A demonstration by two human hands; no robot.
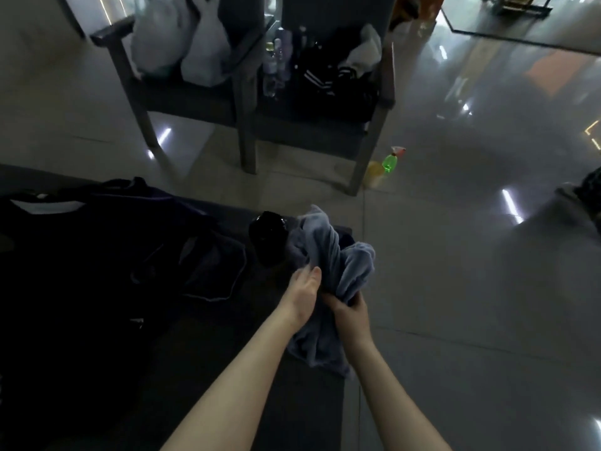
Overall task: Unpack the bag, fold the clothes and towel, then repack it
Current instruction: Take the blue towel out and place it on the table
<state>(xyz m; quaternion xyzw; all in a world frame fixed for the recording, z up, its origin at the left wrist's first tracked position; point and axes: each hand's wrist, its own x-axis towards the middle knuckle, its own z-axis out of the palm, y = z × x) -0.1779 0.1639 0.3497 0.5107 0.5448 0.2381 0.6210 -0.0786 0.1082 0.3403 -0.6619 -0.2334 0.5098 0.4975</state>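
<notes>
The right hand [349,312] is gripping the bunched grey-blue towel [331,255] from below, fingers curling round its middle. The towel is rising at 12 o'clock from that hand and hanging down at 6 o'clock between the wrists, over the right end of the dark worktop [292,402]. The left hand [302,292] is touching the towel's 9 o'clock side, thumb up; its fingers are disappearing into the folds, so I cannot tell whether it is grasping. Dark clothes [97,255] are lying at 9 o'clock, well apart. A black rounded object [268,236] is sitting at 11 o'clock, touching the towel.
</notes>
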